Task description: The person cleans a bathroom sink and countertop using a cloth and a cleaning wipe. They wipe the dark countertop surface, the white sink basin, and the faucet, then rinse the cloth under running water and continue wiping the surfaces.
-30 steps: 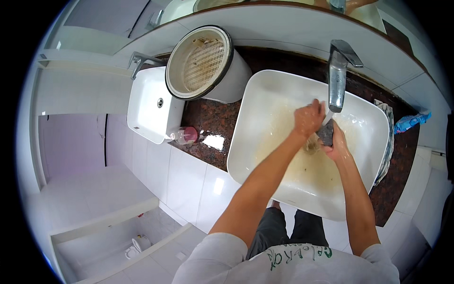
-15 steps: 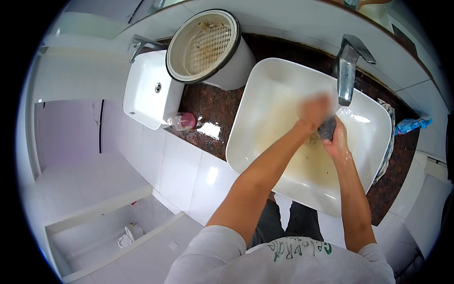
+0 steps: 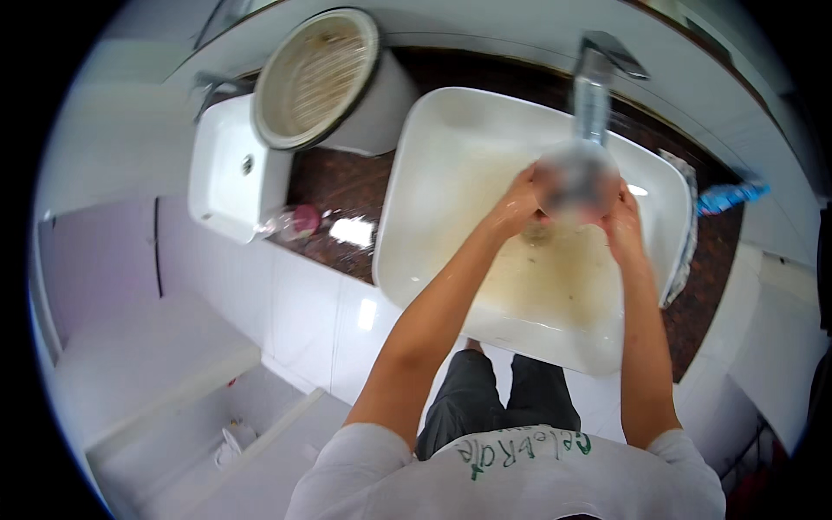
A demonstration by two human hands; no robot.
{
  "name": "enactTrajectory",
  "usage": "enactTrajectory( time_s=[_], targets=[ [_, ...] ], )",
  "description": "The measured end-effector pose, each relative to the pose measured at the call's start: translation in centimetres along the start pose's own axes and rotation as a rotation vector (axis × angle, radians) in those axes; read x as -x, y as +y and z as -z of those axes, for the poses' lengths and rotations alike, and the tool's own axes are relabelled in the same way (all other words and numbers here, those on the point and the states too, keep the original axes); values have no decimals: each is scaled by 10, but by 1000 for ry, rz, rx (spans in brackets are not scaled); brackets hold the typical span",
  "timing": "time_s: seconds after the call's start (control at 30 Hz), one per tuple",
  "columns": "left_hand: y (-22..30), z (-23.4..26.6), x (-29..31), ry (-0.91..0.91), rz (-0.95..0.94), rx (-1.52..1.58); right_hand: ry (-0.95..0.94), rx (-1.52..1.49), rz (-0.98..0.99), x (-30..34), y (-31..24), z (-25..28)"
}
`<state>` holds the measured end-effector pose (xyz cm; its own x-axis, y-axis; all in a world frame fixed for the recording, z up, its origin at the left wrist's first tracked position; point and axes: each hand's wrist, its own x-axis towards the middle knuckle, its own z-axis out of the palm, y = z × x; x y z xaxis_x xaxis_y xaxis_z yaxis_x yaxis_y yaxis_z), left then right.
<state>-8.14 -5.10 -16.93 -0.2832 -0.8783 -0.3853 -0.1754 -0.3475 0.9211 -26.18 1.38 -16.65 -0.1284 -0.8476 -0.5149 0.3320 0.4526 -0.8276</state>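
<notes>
Both my hands are over the large white sink [image 3: 403, 186], right below the spout of the metal faucet [image 3: 593, 95]. Between them is a dark grey lump [image 3: 579, 184], so blurred that its kind cannot be made out. My left hand [image 3: 523, 195] curls around its left side. My right hand [image 3: 622, 224] grips it from the right. The fingertips of both hands are lost in the blur. Murky yellowish-brown water [image 3: 555, 290] with dark specks lies in the sink under them.
A smaller white basin [image 3: 221, 165] stands at the left, with a tilted white pot with a ridged, stained inside [image 3: 325, 82] against it. A clear bottle with a pink part [image 3: 299, 222] lies on the dark counter [image 3: 338, 186]. Right of the sink are a cloth [image 3: 683, 260] and a blue packet [image 3: 731, 198].
My left hand has come down to the left side of the grey lump, which has moved up under the spout between both hands. The whole view has shifted slightly.
</notes>
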Motion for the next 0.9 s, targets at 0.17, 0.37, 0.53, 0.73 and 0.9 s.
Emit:
enactTrajectory(
  time_s=[0.17,0.37,0.53,0.73,0.9],
  targets=[
    [-23,-72,22,16,-401,-747,-200,-757,-123,-30,61,-18],
    [-12,-17,-26,310,-192,-863,-241,-618,-380,-23,43,-37],
    [-23,-30,-23,269,-316,-970,41,-666,-302,-32,43,-46],
    [-5,-14,-18,278,-277,-509,-108,-348,-380,-19,31,-11],
    [-4,-49,5,93,-393,-843,-238,-454,-9,-32,67,-15]
  ],
)
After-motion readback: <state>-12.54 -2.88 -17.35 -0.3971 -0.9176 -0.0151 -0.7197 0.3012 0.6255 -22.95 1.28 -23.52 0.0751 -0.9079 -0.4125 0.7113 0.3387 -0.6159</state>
